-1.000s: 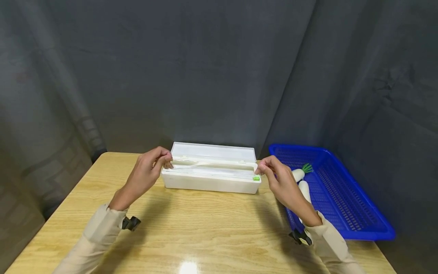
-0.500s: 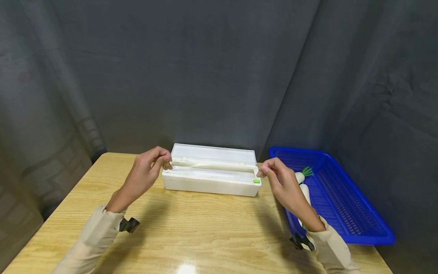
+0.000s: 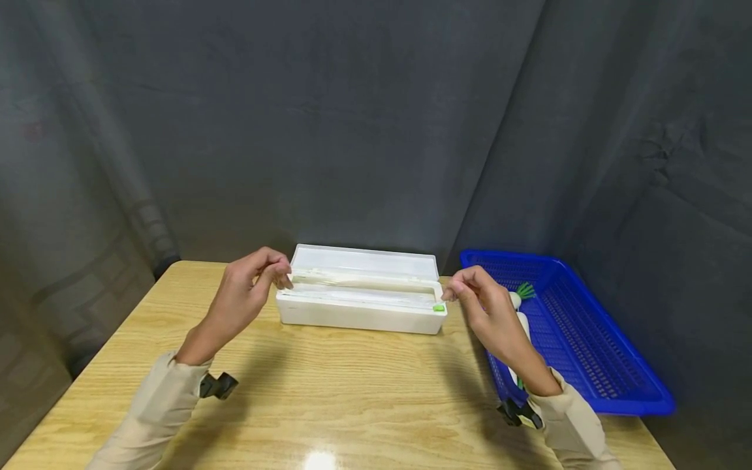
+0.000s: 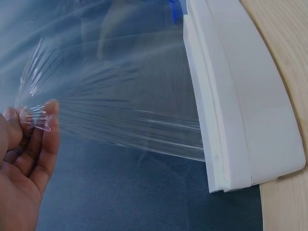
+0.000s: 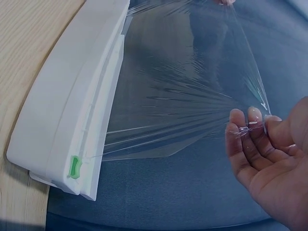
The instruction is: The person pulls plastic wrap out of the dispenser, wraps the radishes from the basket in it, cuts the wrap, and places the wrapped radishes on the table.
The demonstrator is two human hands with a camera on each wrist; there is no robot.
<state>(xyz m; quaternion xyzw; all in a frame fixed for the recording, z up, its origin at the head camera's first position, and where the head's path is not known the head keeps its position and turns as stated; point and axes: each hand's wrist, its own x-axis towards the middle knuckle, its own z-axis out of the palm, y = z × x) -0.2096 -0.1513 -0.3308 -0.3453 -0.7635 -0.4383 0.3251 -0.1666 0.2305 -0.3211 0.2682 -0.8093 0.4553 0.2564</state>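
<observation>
A long white cling film dispenser (image 3: 361, 318) stands on the table, its lid (image 3: 367, 262) tipped up at the back. Clear cling film (image 4: 130, 106) stretches out of its slot, creased into fans toward both hands. My left hand (image 3: 237, 300) pinches one corner of the film between thumb and fingers, off the dispenser's left end. The other corner is pinched by my right hand (image 3: 493, 316), off the right end. In the right wrist view the film (image 5: 178, 96) is taut between the hands. A green slider (image 5: 75, 167) sits at the dispenser's right end.
On the right of the wooden table (image 3: 352, 391) stands a blue plastic basket (image 3: 611, 339). White radishes with green tops (image 3: 525, 291) lie in it, partly hidden behind my right forearm. A dark grey curtain (image 3: 364, 130) hangs behind the table.
My left hand has shifted slightly left and my right hand slightly right, so they are a little farther apart. Both keep their pinch on the film; the dispenser stays in place.
</observation>
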